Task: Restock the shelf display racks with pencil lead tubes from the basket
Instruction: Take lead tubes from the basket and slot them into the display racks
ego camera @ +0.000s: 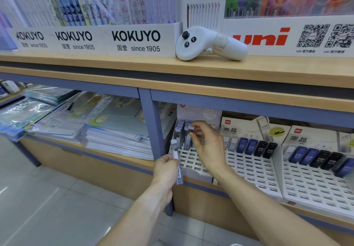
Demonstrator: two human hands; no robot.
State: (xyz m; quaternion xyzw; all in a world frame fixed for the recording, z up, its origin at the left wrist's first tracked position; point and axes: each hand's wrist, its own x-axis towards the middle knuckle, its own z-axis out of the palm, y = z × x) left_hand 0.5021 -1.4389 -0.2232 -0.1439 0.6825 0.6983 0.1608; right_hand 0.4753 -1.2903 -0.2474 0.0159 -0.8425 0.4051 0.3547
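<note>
Shelf carries KOKUYO boxes of pens. Below, white racks hold "HB 0.5" tubes. Left hand grips a clear tube beside the leftmost rack; right hand pinches a tube cap there.

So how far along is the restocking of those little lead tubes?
Partway. The back rows of the left rack already hold tubes, and the right hand is pinching one tube into a slot there. The left hand holds the next clear tube ready. Left to do: most front slots in all three racks are open. The basket is out of view.
</note>
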